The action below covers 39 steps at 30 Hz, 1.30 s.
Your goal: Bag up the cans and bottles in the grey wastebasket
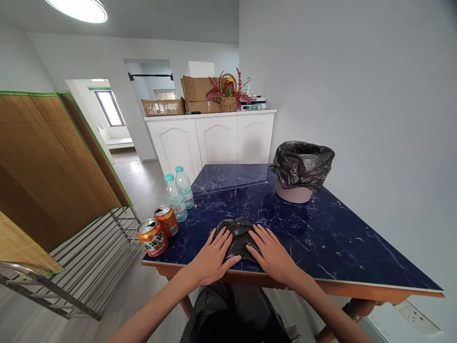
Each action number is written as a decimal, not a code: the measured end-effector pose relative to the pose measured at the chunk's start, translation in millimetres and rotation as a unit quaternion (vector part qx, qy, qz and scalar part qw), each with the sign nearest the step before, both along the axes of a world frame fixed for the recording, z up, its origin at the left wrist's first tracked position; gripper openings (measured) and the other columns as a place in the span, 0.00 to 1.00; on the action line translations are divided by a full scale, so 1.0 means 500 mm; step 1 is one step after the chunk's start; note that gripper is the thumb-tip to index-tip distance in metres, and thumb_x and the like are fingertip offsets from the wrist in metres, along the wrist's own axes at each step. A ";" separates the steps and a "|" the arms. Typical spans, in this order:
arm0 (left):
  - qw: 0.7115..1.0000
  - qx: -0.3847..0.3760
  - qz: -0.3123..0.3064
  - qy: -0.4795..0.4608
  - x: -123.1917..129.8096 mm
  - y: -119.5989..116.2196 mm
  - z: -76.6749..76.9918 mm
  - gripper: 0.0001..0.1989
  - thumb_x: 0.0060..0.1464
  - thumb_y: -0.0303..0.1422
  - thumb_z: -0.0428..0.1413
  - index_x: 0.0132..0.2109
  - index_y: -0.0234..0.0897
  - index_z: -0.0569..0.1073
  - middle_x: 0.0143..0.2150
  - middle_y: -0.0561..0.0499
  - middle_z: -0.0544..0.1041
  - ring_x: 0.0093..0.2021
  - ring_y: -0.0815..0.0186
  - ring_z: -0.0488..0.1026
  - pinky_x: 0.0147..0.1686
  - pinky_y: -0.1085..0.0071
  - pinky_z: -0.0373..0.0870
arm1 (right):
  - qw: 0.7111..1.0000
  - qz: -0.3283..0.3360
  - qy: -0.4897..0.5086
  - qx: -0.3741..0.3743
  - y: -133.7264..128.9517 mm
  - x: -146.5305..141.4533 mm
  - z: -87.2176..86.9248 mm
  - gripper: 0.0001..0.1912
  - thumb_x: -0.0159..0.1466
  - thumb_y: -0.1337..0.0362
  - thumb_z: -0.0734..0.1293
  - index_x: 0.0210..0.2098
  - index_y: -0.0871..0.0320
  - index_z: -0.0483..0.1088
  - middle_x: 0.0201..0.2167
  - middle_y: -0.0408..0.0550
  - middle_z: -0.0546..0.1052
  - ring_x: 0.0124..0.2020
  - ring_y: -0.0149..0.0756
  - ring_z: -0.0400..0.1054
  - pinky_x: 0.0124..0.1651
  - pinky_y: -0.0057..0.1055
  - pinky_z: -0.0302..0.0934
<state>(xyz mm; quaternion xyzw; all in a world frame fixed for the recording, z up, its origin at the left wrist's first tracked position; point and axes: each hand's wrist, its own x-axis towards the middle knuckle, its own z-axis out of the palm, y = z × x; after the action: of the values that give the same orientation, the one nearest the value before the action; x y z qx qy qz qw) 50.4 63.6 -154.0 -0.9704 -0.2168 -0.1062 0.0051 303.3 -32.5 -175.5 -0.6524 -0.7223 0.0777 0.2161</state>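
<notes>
A bunched black plastic bag (238, 238) lies on the blue marbled table (235, 190) near its front edge. Flat on the bag's left side rests my left hand (216, 255), fingers stretched out. My right hand (269, 247) lies on its right side, fingers also extended and slightly apart. Both palms press down without gripping, and the bag's middle shows between them. Left of my hands stand two orange drink cans (153, 238), one behind the other. Just behind them are two clear water bottles (175, 199) with teal caps.
A pinkish bin (294, 193) lined with a black bag (303, 164) stands at the table's back right, near the grey wall. Beyond the table is a white cabinet (217, 138) bearing cardboard boxes (163, 107) and a flower basket (228, 104). A metal rack (96, 267) stands to the left.
</notes>
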 end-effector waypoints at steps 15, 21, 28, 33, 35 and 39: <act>0.993 0.022 0.037 -0.114 0.109 0.014 0.062 0.29 0.76 0.50 0.45 0.74 0.40 0.64 0.79 0.41 0.61 0.79 0.47 0.54 0.77 0.41 0.52 | 0.999 0.007 -0.030 -0.012 -0.002 0.002 0.005 0.38 0.79 0.42 0.48 0.78 0.58 0.57 0.80 0.51 0.52 0.81 0.49 0.42 0.81 0.56 0.41; 0.999 0.009 0.023 -0.037 0.118 0.038 0.007 0.32 0.76 0.53 0.41 0.77 0.45 0.60 0.79 0.46 0.61 0.81 0.44 0.49 0.77 0.38 0.48 | 1.000 0.010 -0.012 0.012 -0.003 0.004 -0.003 0.36 0.79 0.43 0.49 0.77 0.56 0.58 0.78 0.52 0.57 0.80 0.49 0.48 0.80 0.56 0.44; 0.999 0.001 0.028 -0.041 0.109 0.043 -0.013 0.32 0.76 0.53 0.41 0.78 0.45 0.60 0.79 0.46 0.60 0.81 0.45 0.48 0.78 0.36 0.45 | 0.993 -0.070 0.068 0.068 0.007 0.030 -0.006 0.34 0.75 0.47 0.58 0.75 0.55 0.59 0.72 0.57 0.67 0.73 0.53 0.60 0.75 0.54 0.53; 0.998 -0.022 0.029 -0.043 0.109 0.035 0.006 0.32 0.75 0.53 0.43 0.76 0.42 0.63 0.79 0.44 0.60 0.81 0.43 0.46 0.77 0.33 0.42 | 0.986 -0.136 0.092 -0.007 0.030 0.053 0.015 0.29 0.66 0.45 0.67 0.61 0.54 0.73 0.58 0.59 0.76 0.61 0.62 0.67 0.65 0.59 0.59; 0.997 -0.031 0.029 -0.059 0.100 0.032 0.019 0.31 0.76 0.52 0.44 0.75 0.42 0.64 0.80 0.45 0.57 0.82 0.45 0.41 0.78 0.34 0.40 | 0.988 -0.119 0.100 -0.024 0.035 0.057 0.028 0.25 0.64 0.46 0.70 0.53 0.55 0.76 0.50 0.59 0.78 0.55 0.61 0.70 0.60 0.57 0.62; 0.989 -0.074 0.052 -0.120 0.056 0.036 0.034 0.27 0.77 0.49 0.42 0.73 0.46 0.66 0.81 0.49 0.55 0.83 0.51 0.36 0.79 0.39 0.40 | 0.987 -0.070 0.140 -0.041 0.025 0.059 0.051 0.20 0.63 0.45 0.70 0.45 0.53 0.75 0.45 0.54 0.79 0.48 0.51 0.74 0.49 0.43 0.68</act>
<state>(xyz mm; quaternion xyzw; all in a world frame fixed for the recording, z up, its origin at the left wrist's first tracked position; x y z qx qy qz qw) 78.5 81.8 -137.2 -0.9358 -0.2733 -0.2049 -0.0871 332.9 -20.2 -149.7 -0.6922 -0.6339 0.1821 0.2931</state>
